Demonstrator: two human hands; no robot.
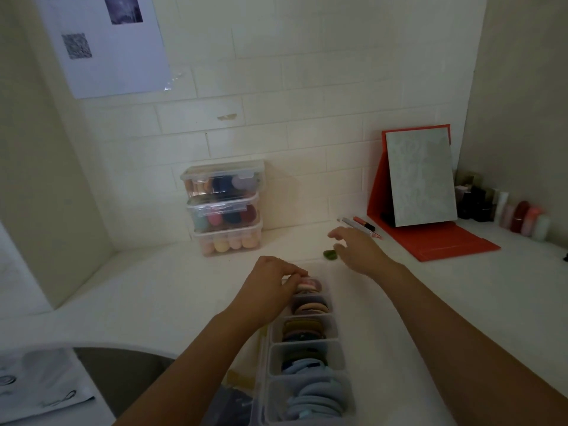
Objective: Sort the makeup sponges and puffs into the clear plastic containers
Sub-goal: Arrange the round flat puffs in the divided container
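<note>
The white table (153,287) carries everything you are working with. At its back right stands a red folding mirror (419,176), with a row of small bottles (507,210) beside it. Against the back wall sits a stack of three clear lidded boxes (226,207), already filled with coloured sponges.

Right in front of you lies the long clear divided tray (338,352). Its compartments hold puffs set on edge, blue nearest you, then darker ones, then tan.

Your left hand (270,281) is at the tray's far compartment. Its fingers are curled down onto the pink puff (309,284) there, gripping its top edge.

Your right hand (356,250) reaches out past the tray's far end, fingers spread apart and holding nothing. It sits just over the small green puff (329,255), which lies loose on the table. Whether a fingertip already touches it, you cannot tell from here. A few pens (362,227) lie just beyond.

You look to be near the end of the sorting, seating one puff while going for what seems the last loose one.

Next, close your right fingers on the green puff, lift it clear of the pens, and bring it back to a compartment with room. Keep the pink puff held so the row stays upright.
</note>
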